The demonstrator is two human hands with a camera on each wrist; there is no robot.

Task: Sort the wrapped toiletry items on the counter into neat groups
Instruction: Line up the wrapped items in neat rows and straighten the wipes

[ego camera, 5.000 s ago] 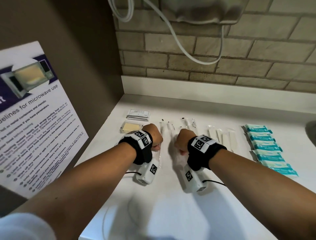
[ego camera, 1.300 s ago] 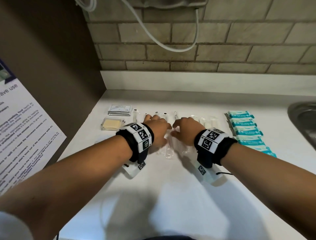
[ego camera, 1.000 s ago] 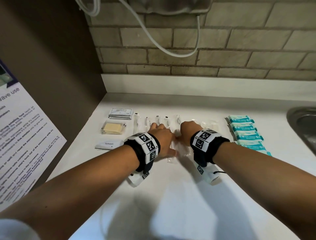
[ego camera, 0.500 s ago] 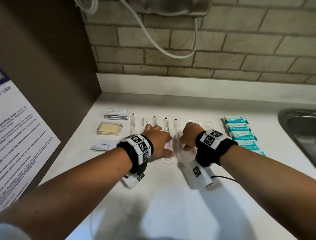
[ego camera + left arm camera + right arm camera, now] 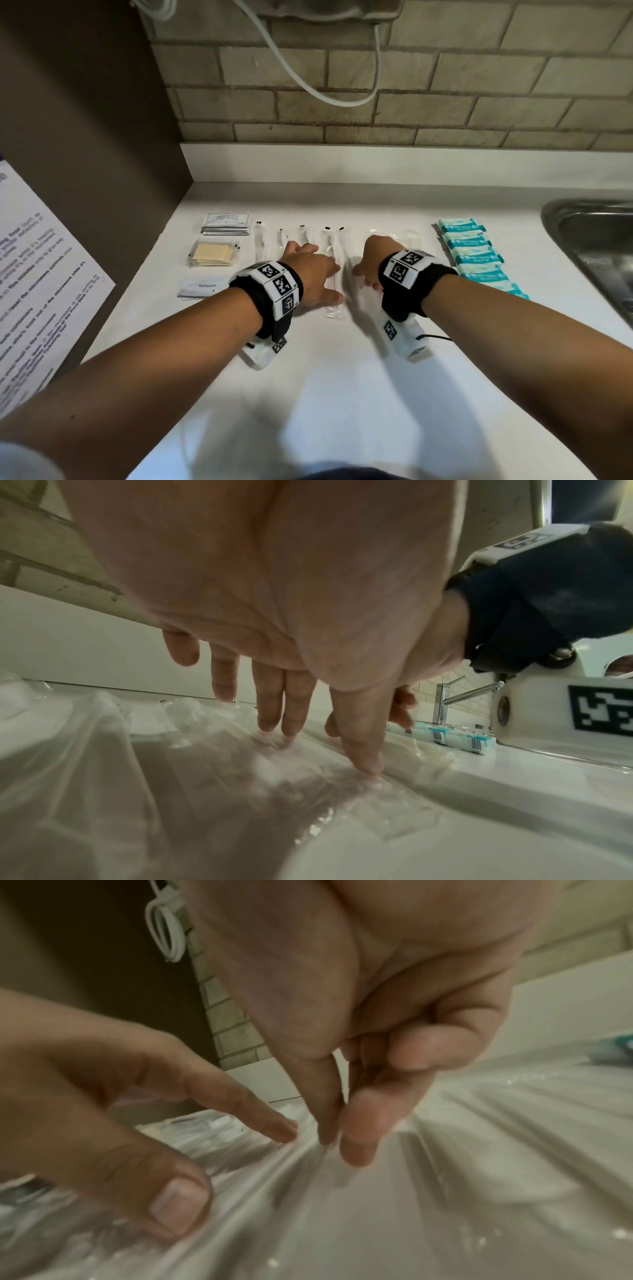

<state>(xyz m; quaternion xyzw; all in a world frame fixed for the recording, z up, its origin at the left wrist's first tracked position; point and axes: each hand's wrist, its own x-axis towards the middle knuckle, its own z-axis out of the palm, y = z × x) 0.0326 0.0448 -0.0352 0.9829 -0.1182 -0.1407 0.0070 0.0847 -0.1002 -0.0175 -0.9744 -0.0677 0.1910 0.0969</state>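
**Clear sleeves still being lined up; outer groups look finished**

The clear-wrapped sticks [image 5: 330,250] lie in a row across the middle of the counter [image 5: 342,394], one sleeve jutting nearer than the rest. The left hand [image 5: 310,274] rests flat on them, fingers straight and spread. The right hand [image 5: 371,263] touches the wrap with extended fingertips, its outer fingers curled under, pinching nothing. To the left sit the shampoo sachets [image 5: 226,224], a yellow-pad packet [image 5: 212,253] and a toothpaste sachet [image 5: 202,287]; to the right, the teal packets [image 5: 474,255] run in a neat column beside the sink [image 5: 561,219]. The middle row likely remains to be evened.
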